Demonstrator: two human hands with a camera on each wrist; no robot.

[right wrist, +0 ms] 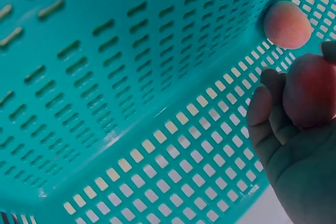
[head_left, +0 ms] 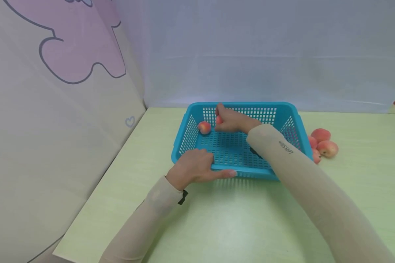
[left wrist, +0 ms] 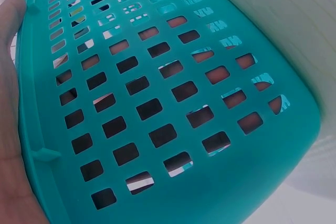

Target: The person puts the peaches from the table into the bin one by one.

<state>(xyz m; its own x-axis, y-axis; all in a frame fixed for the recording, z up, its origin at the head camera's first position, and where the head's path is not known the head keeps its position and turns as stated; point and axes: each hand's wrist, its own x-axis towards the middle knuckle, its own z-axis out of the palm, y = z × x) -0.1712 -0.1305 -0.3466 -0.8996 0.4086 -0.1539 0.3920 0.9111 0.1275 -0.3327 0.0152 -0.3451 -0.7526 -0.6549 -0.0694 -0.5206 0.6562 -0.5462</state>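
A blue plastic basket (head_left: pixel 250 171) with perforated walls stands on the table. My left hand (head_left: pixel 194 164) grips its near rim toward the left, thumb lying along the outside; part of that hand (left wrist: pixel 13 129) also shows at the rim in the left wrist view. Inside the basket, my right hand (head_left: pixel 232 120) holds a peach (right wrist: pixel 310 90) between thumb and fingers, close over the basket floor. Another peach (head_left: pixel 204 128) rests in the basket's far left corner, just left of the held one.
Several peaches (head_left: pixel 328 148) lie in a group on the table right beside the basket's right wall. A pale curtain (head_left: pixel 250 54) hangs behind the table (head_left: pixel 217 226). On the left is a patterned cloth (head_left: pixel 52 128) along the table edge.
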